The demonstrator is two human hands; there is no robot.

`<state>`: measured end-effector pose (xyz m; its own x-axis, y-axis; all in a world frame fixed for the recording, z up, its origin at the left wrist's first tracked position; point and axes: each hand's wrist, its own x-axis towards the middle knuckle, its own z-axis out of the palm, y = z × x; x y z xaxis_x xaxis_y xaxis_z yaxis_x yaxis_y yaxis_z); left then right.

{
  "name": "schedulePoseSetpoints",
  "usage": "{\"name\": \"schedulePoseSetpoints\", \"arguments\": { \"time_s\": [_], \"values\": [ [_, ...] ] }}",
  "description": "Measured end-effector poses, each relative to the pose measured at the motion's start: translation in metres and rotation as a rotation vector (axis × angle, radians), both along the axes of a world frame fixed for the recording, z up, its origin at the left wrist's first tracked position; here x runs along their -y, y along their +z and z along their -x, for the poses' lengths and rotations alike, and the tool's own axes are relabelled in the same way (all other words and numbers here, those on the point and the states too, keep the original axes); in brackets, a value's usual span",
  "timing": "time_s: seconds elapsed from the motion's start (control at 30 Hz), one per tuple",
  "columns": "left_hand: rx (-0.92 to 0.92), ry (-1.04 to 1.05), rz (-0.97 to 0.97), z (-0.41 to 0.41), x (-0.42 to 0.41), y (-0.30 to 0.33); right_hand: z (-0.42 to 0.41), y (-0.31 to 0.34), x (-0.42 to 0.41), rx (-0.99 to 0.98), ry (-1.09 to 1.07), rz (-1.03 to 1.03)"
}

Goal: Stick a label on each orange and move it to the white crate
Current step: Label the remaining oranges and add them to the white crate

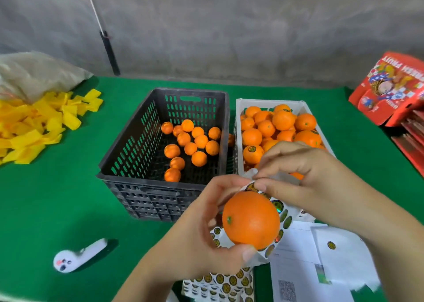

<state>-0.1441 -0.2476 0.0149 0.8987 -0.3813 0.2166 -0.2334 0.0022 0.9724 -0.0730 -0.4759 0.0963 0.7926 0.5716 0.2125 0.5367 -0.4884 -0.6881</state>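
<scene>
— What have you got in hand?

— My left hand (206,228) is wrapped around one orange (251,220), with the sticker sheet (278,212) tucked behind it. My right hand (307,182) is pinching at a label (251,187) at the sheet's top edge.

— What could spoil it?

— The label could fold onto itself or tear as I peel. I think it's partly lifted, but my fingers hide the edge. The orange rests mostly on my fingertips, so a hard tug might roll it out onto the green table (57,198).

— And further off?

— The white crate (243,108) is heaped high, so a careless drop could send fruit over the rim. The black crate (137,141) beside it holds the unlabelled ones, easy to mix up.
</scene>
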Motion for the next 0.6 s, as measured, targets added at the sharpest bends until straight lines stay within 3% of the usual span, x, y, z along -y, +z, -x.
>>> {"name": "schedulePoseSetpoints", "arguments": {
  "time_s": [0.1, 0.17, 0.27, 0.33, 0.4, 0.5, 0.6],
  "values": [
    [-0.008, -0.008, 0.005, -0.001, -0.004, 0.001, -0.001, 0.001, 0.0, -0.185, 0.061, -0.157],
    [-0.019, -0.004, 0.017, -0.003, -0.007, -0.001, 0.0, -0.003, -0.002, -0.196, -0.037, -0.275],
    [-0.079, 0.03, 0.127, -0.008, -0.006, -0.002, 0.012, -0.013, -0.005, 0.123, -0.339, -0.389],
    [-0.113, 0.072, 0.195, -0.013, -0.002, -0.004, 0.024, -0.017, -0.012, 0.38, -0.337, -0.327],
    [-0.128, 0.087, 0.236, -0.018, 0.002, -0.006, 0.03, -0.028, -0.016, 0.494, -0.205, -0.253],
    [-0.144, 0.074, 0.276, -0.024, 0.007, -0.008, 0.032, -0.038, -0.006, 0.352, -0.112, -0.226],
    [-0.179, 0.121, 0.312, -0.028, 0.014, -0.011, 0.033, -0.045, 0.002, 0.276, -0.075, -0.053]
  ]
}}
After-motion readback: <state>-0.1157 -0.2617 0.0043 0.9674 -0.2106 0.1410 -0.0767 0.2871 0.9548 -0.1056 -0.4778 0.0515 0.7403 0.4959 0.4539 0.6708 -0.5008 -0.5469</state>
